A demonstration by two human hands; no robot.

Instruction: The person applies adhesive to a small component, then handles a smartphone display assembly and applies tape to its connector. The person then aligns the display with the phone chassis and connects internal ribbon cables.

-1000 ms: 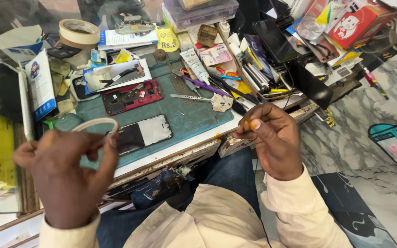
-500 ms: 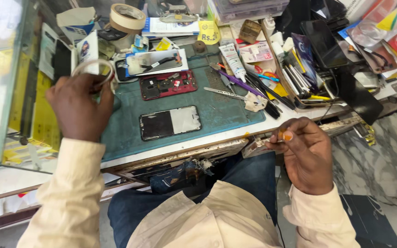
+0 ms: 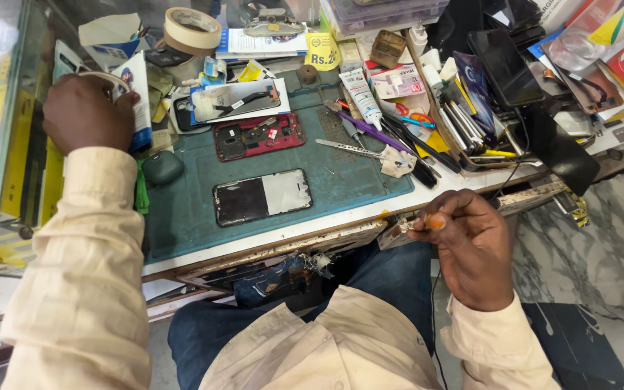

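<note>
Tape ring (image 3: pixel 110 78), a thin pale loop, sits in the left hand (image 3: pixel 88 112), fingers curled shut over it at the far left of the surface (image 3: pixel 341 217), against a blue-and-white box. A second ago that hand held the loop up in front of the body, over the near edge of the green mat (image 3: pixel 182 217); half a second ago it was already out to the left, and now it rests lower, among the clutter beside a small dark green case (image 3: pixel 162 167). My reading is that the loop is being set aside there rather than used on the phone parts. The right hand (image 3: pixel 467 245) has hardly moved: it hovers just off the front edge of the surface, thumb and forefinger pinched together on something small and orange, too small to name. Between the hands, on the mat, lie a phone screen panel (image 3: pixel 261 196) face down and, beyond it, an opened red phone frame (image 3: pixel 258 135); both lie where they were. A wider roll of masking tape (image 3: pixel 191 30) stands at the back
</note>
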